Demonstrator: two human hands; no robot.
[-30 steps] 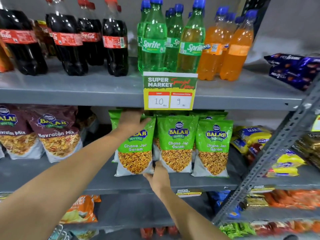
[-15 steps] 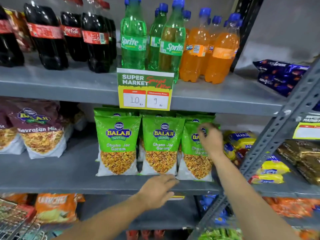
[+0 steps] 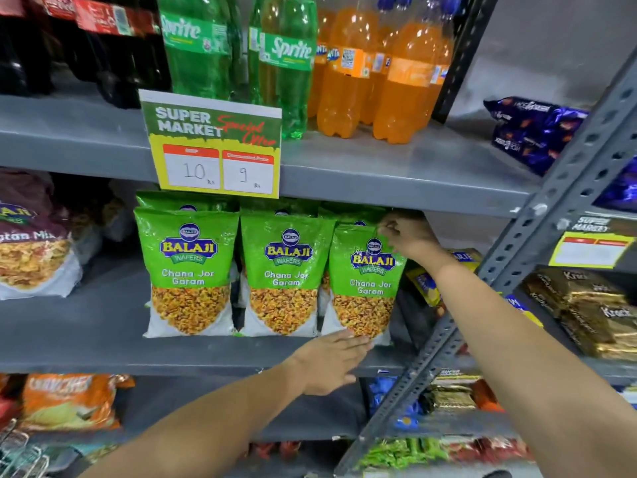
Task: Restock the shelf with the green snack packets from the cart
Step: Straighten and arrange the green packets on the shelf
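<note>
Three green Balaji snack packets stand upright in a front row on the grey middle shelf [image 3: 89, 353], with more green packets behind them. My right hand [image 3: 406, 236] pinches the top edge of the rightmost green packet [image 3: 365, 284]. My left hand [image 3: 327, 363] lies flat with straight fingers on the shelf edge, its fingertips touching the bottom of that same packet. The middle packet [image 3: 286, 274] and the left packet [image 3: 188, 270] stand untouched.
A price sign [image 3: 213, 146] hangs from the upper shelf, which holds cola, Sprite and orange soda bottles. Maroon snack bags [image 3: 31, 250] sit at left, yellow biscuit packs [image 3: 424, 284] at right. A slanted metal upright [image 3: 517, 257] crosses the right side. The cart's wire [image 3: 17, 453] shows bottom left.
My left hand slid right along the shelf edge to the rightmost packet's bottom. My right hand stayed at that packet's top. The view moved closer to the shelf.
</note>
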